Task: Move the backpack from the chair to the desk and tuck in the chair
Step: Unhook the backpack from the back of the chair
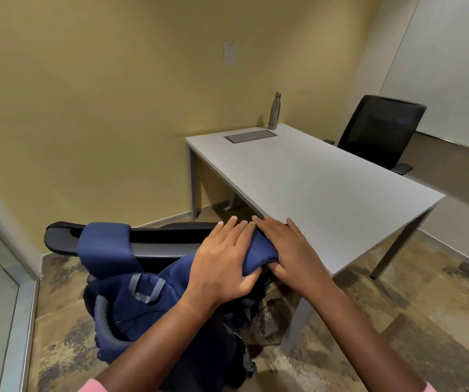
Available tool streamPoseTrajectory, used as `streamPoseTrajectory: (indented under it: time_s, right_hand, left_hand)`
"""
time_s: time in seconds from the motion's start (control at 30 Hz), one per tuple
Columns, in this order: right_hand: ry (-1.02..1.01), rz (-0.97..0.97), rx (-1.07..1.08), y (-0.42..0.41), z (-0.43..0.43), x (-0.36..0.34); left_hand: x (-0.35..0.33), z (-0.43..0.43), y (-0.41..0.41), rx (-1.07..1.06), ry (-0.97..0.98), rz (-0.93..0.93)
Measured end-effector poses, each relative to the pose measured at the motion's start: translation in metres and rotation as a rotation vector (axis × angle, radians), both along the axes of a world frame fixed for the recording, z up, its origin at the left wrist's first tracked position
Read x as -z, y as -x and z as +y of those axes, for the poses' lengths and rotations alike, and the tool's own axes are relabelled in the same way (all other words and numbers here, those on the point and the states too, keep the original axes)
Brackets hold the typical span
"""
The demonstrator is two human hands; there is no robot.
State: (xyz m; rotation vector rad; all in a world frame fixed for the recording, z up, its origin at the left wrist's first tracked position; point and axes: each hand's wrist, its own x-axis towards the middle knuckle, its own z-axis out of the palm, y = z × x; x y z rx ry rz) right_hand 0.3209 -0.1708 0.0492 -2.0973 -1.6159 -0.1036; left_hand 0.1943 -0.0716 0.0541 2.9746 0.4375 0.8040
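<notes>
Count for your log: two chairs, one near you [154, 244] carrying the load, one black mesh chair [380, 131] on the desk's far side. One desk [326, 176]. One backpack [143, 304], navy. One metal bottle [274, 110]. One grey cable hatch [250, 136] set in the desktop. One wall plate [229, 53]. Two of your hands in frame: left [222, 267], right [292, 250].
</notes>
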Motion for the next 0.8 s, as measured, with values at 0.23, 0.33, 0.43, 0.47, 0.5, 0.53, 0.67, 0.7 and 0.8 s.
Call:
streamPoseTrajectory:
  time_s: [0.23, 0.33, 0.43, 0.47, 0.5, 0.53, 0.67, 0.7, 0.8]
  right_hand:
    - [-0.02, 0.027, 0.033, 0.005, -0.001, -0.009]
    - [0.018, 0.073, 0.067, 0.006, -0.001, -0.012]
    - [0.008, 0.091, 0.085, 0.007, -0.003, -0.012]
    - [0.005, 0.094, 0.088, 0.007, -0.003, -0.011]
    - [0.002, 0.097, 0.091, 0.007, -0.004, -0.011]
    - [0.0, 0.099, 0.094, 0.007, -0.004, -0.011]
    - [-0.007, 0.107, 0.115, 0.009, -0.005, -0.01]
    - [-0.01, 0.109, 0.121, 0.009, -0.005, -0.01]
    - [-0.015, 0.105, 0.125, 0.011, -0.005, -0.011]
  left_hand:
    - [0.01, 0.007, 0.02, 0.079, -0.172, 0.015]
    - [0.021, 0.017, 0.043, 0.077, -0.237, 0.075]
    - [0.034, 0.027, 0.07, 0.042, -0.271, 0.11]
    - [0.038, 0.028, 0.077, 0.022, -0.267, 0.118]
    - [0.041, 0.028, 0.084, 0.003, -0.252, 0.125]
    - [0.043, 0.028, 0.09, -0.015, -0.232, 0.129]
    - [0.047, 0.02, 0.105, -0.076, -0.146, 0.156]
    - [0.048, 0.017, 0.109, -0.097, -0.126, 0.17]
    - [0.057, 0.012, 0.126, -0.147, -0.145, 0.211]
